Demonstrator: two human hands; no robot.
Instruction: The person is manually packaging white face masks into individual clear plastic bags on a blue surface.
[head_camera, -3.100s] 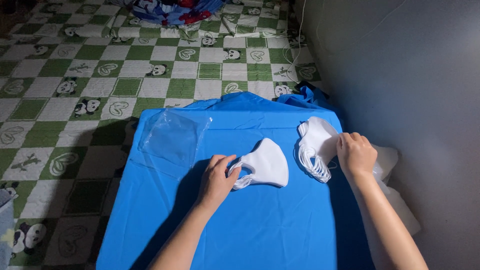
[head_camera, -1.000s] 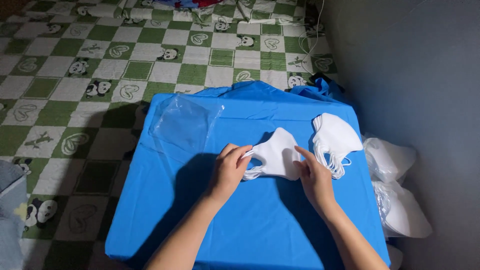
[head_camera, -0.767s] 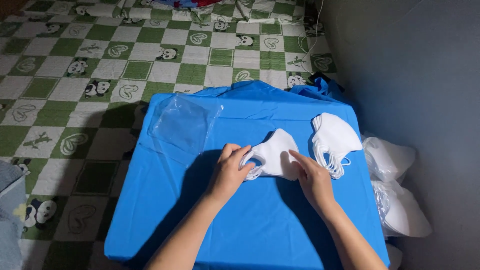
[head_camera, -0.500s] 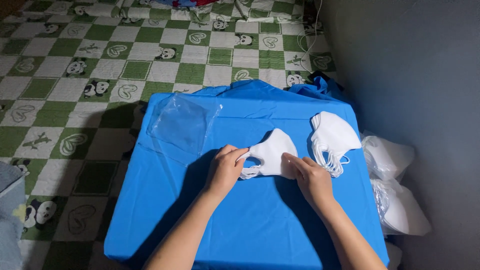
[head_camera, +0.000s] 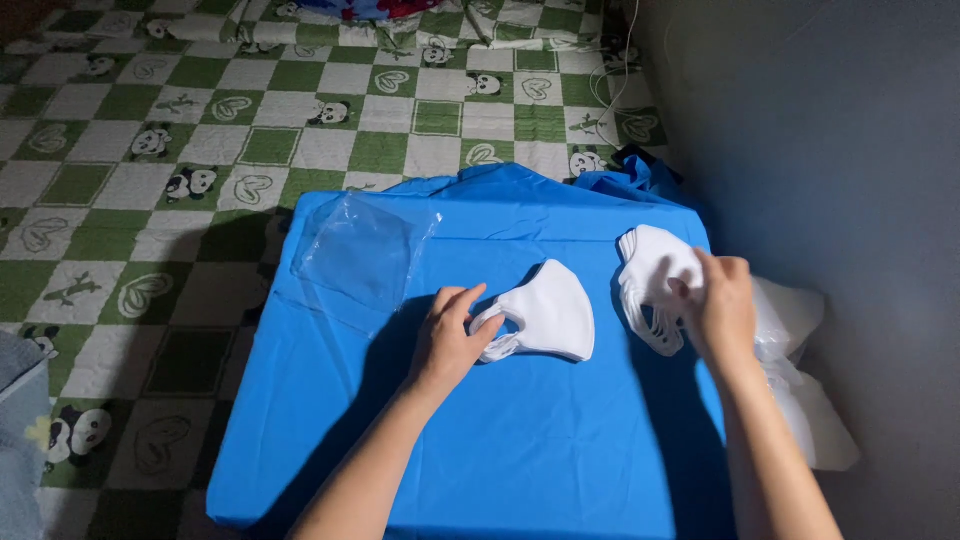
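Left hand (head_camera: 448, 338) is lying on the blue cloth (head_camera: 520, 470), fingers loosely spread, thumb and fingertips pressing the ear-loop end of a folded white mask (head_camera: 548, 313) that is sitting mid-cloth; right hand (head_camera: 722, 305) is resting on the stack of white masks (head_camera: 648, 282) near the cloth's right edge, fingers curled, pinching the top mask; clear plastic bag (head_camera: 368, 255) is lying flat at upper left; white bags (head_camera: 800, 380) are sitting beside the grey wall (head_camera: 830, 140).

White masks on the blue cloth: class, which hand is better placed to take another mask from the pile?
The right hand, probably. It already rests on the stack of white masks at the cloth's right edge, while the left hand is pinning the folded mask mid-table.
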